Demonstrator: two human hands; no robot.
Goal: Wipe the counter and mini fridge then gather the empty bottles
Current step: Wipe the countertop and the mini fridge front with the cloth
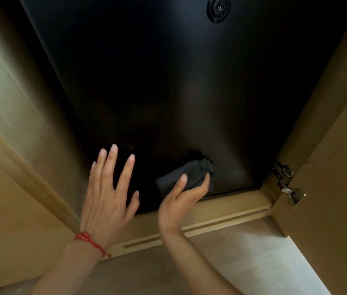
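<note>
The black mini fridge (pixel 168 81) fills the middle of the view, set inside a wooden cabinet, with a round lock (pixel 218 8) near its top. My right hand (pixel 181 201) holds a dark folded cloth (pixel 189 175) pressed against the lower part of the fridge door. My left hand (pixel 108 188), a red thread bracelet on its wrist, lies flat with fingers spread on the door's lower left. No bottles are in view.
Wooden cabinet walls (pixel 19 124) flank the fridge on both sides. A metal hinge (pixel 286 182) sits at the right, on the open cabinet door (pixel 328 167). A wooden base rail (pixel 221 211) runs below the fridge, with pale floor (pixel 253 262) beneath.
</note>
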